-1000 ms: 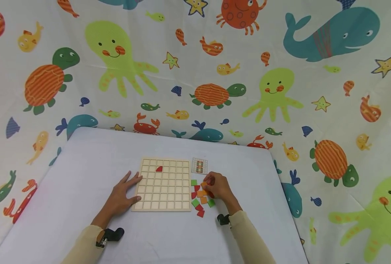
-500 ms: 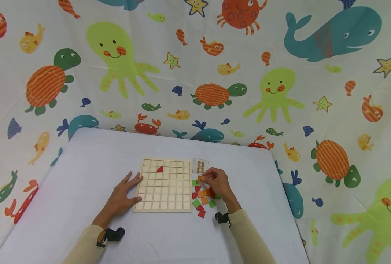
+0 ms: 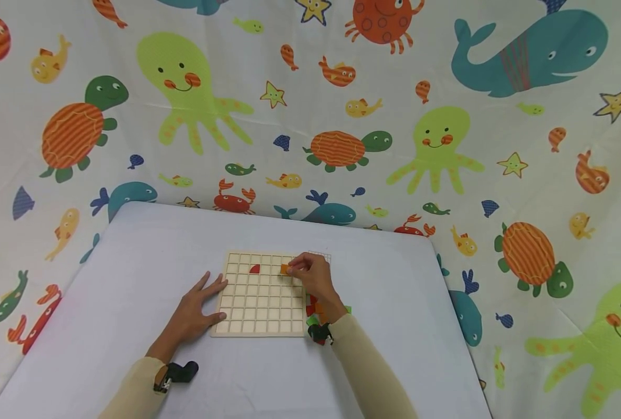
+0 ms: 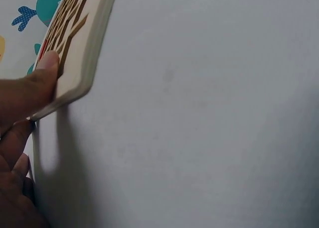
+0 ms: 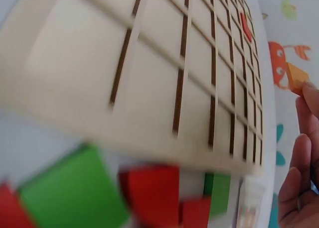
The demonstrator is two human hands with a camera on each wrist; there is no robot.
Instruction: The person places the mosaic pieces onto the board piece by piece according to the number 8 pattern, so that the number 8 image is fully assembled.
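A square wooden grid board (image 3: pixel 258 334) lies on the white table, with one red quarter-circle piece (image 3: pixel 255 269) in an upper cell. My left hand (image 3: pixel 191 314) rests at the board's left edge, fingers spread; in the left wrist view its thumb (image 4: pixel 48 63) lies over the rim. Between thumb and fingertips, my right hand (image 3: pixel 316 278) pinches an orange square tile (image 3: pixel 284 269) over the upper right cells. That orange tile (image 5: pixel 296 77) appears tilted at the fingertips in the right wrist view.
Several loose green, red and orange tiles (image 3: pixel 312 320) lie right of the board, partly hidden under my right arm. A gridded card (image 3: pixel 319 254) sits at the board's upper right, mostly covered by the hand. A sea-animal printed cloth (image 3: pixel 310 116) hangs behind the table.
My right hand picked the orange tile from the loose pieces, then carried it left and up over the board. The left hand stays at the board's edge.
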